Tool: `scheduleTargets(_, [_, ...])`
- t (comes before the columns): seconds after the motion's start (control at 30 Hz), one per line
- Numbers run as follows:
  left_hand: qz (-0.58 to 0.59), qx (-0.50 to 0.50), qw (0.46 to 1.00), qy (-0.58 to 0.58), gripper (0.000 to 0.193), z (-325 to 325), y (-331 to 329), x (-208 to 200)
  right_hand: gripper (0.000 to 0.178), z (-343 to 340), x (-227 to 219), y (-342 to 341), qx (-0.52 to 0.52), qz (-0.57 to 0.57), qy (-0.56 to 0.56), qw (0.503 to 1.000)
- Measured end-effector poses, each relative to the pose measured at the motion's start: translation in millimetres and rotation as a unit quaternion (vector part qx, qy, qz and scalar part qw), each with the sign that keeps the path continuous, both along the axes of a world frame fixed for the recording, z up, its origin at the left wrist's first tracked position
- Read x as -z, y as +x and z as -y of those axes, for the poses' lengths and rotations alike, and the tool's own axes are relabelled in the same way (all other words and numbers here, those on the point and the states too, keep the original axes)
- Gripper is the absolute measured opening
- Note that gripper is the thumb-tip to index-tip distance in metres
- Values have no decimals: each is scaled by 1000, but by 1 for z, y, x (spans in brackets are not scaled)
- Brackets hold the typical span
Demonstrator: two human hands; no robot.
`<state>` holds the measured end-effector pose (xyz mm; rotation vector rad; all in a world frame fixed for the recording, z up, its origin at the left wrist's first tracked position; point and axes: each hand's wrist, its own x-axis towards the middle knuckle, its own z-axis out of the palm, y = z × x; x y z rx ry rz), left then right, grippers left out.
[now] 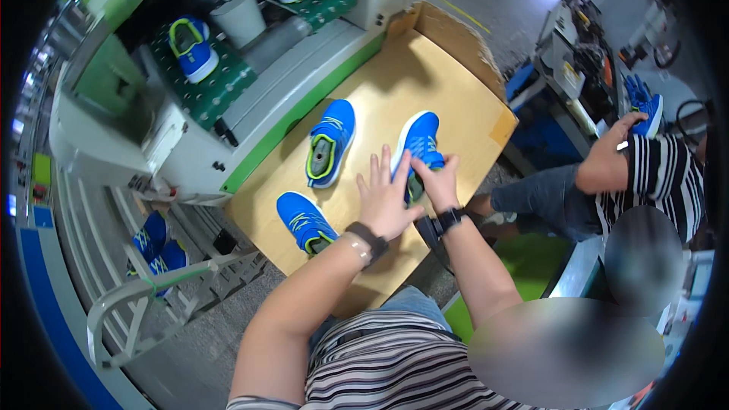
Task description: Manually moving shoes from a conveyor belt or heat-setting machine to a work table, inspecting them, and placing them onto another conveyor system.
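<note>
On the light wooden table a blue shoe (416, 133) with a white sole and lime collar lies toe away from me, under both my hands. My left hand (385, 196) has its fingers stretched and spread along the shoe's left side. My right hand (440, 184) bends its thumb and fingers onto the strap area at the shoe's opening; the exact grip is partly hidden. A second blue shoe (332, 137) stands to the left, its grey insole showing. A third blue shoe (301, 216) sits nearer me, close to my left wrist.
A machine with a green perforated conveyor belt (228, 95) stands beyond the table (410, 68), carrying more blue shoes (191, 49). A metal rack (144, 311) with shoes is at left. To the right, a co-worker's hand (626, 125) holds another blue shoe (649, 110).
</note>
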<state>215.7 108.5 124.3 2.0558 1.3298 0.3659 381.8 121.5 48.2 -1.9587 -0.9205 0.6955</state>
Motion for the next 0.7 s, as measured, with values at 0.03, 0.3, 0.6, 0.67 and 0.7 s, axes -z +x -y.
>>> scheduleTargets(0.03, [-1, -15, 1000, -13, 112, 1, 12, 13, 64, 11, 0, 2, -59, 96, 69, 991])
scheduleTargets(0.3, [233, -252, 932, -118, 92, 64, 22, 107, 48, -24, -109, -64, -340, 172, 6, 925])
scheduleTargets(0.6, [161, -149, 970, -106, 98, 90, 23, 141, 109, -116, 21, -157, -313, 107, -174, 928])
scheduleTargets(0.67, [117, -105, 975, -154, 93, 92, 21, 112, 103, -135, 37, -114, -328, -54, -151, 931])
scheduleTargets(0.7, [117, -125, 973, -152, 93, 92, 6, 104, 98, -135, 12, -120, -317, -129, -204, 917])
